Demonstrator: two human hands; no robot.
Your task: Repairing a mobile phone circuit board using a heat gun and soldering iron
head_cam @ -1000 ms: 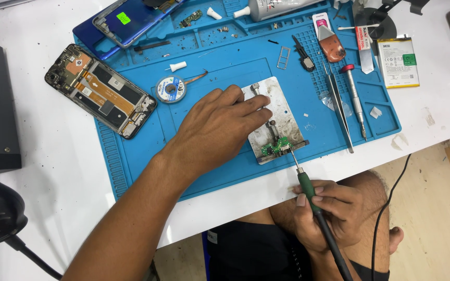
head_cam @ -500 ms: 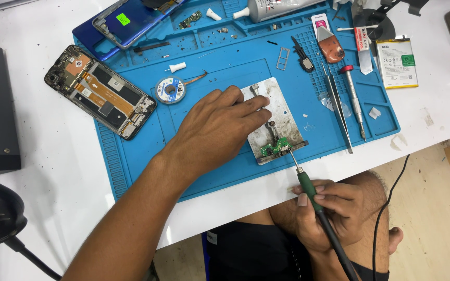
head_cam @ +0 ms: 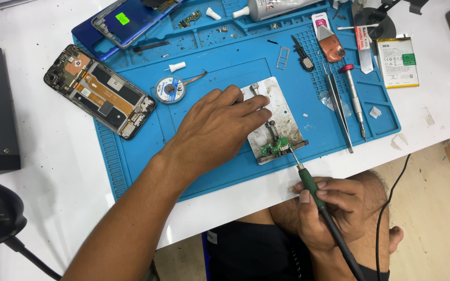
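From the head view, the left hand [head_cam: 220, 127] lies flat and open on the metal plate [head_cam: 277, 119], fingers spread and pressing down, holding nothing in a grip; it seems to be there to keep the plate from sliding on the blue mat [head_cam: 225, 67]. The right hand [head_cam: 329, 208] is closed around the soldering iron [head_cam: 313, 190], held like a pen near the table edge; this low grip probably gives fine control of the tip. The tip touches the small green board [head_cam: 274, 148], which sits clamped at the near end of the plate, just beside the left fingertips.

Around them the tools are in reach but apart — the tweezers [head_cam: 337, 104] and the screwdriver [head_cam: 354, 99] to the right of the plate, the solder wick reel [head_cam: 170, 89] to its left; the opened phone [head_cam: 99, 91] rests at the mat's left edge.

Against the earlier pictures almost nothing differs; both hands keep their places, and the tip stays on the board.
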